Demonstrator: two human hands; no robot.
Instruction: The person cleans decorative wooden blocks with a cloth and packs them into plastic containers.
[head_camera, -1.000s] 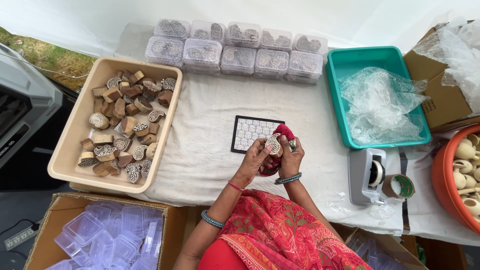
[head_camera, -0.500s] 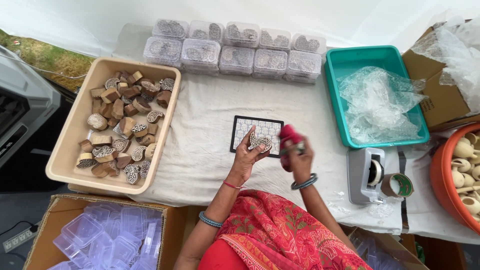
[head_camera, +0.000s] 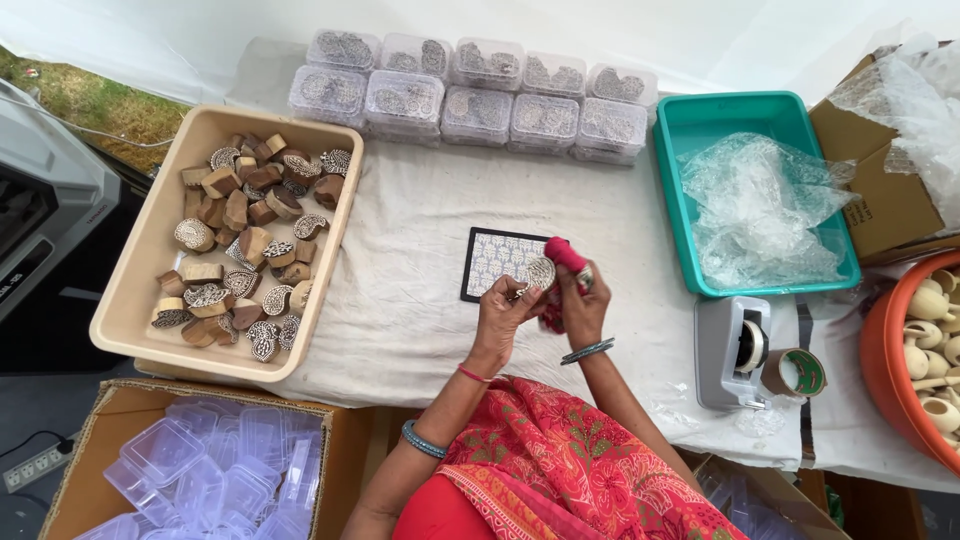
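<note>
My left hand (head_camera: 508, 312) holds a small paisley-shaped carved wooden block (head_camera: 541, 272) with its patterned face up. My right hand (head_camera: 582, 300) grips a red cloth (head_camera: 565, 255) and presses it against the block. Both hands hover above the near right corner of a black-edged patterned card (head_camera: 497, 257) that lies on the white tablecloth (head_camera: 400, 290). A beige tray (head_camera: 140, 290) full of several similar carved blocks (head_camera: 250, 240) stands to the left.
Rows of clear lidded boxes (head_camera: 470, 95) holding blocks line the far edge. A teal tray (head_camera: 680, 150) with bubble wrap (head_camera: 760, 205), a tape dispenser (head_camera: 735, 350), an orange tub (head_camera: 885, 370) of clay pieces and a carton of empty plastic boxes (head_camera: 210, 470) surround the hands.
The hands had drawn apart, the block shown flat in my left palm. Now they are together again, the red cloth back against the block.
</note>
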